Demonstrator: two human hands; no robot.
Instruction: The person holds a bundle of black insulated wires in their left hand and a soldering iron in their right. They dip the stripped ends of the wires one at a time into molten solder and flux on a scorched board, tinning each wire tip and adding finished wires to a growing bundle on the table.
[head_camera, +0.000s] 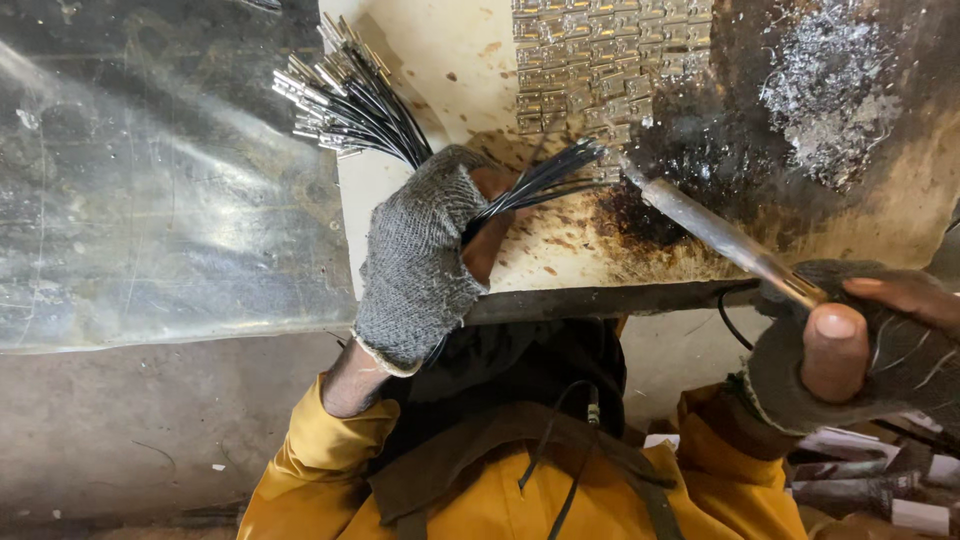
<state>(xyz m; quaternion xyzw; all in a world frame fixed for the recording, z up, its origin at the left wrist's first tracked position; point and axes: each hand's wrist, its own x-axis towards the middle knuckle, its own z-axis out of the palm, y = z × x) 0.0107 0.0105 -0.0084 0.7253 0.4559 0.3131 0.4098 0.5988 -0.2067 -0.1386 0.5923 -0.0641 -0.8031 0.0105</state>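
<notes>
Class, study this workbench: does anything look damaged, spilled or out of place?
Yes. The pale board is scorched black and brown where the soldering iron tip meets it, and silvery metal scraps lie scattered at its upper right.

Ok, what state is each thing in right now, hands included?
Left hand: gloved, closed around the wire bundle.
Wire bundle: black, gripped mid-length, terminal ends fanned out.
Right hand: gloved, fingertips bare, closed on the soldering iron.
Soldering iron: tip at the wire ends.
Terminal strips: lying flat in rows.
Board: scorched, stained.
</notes>
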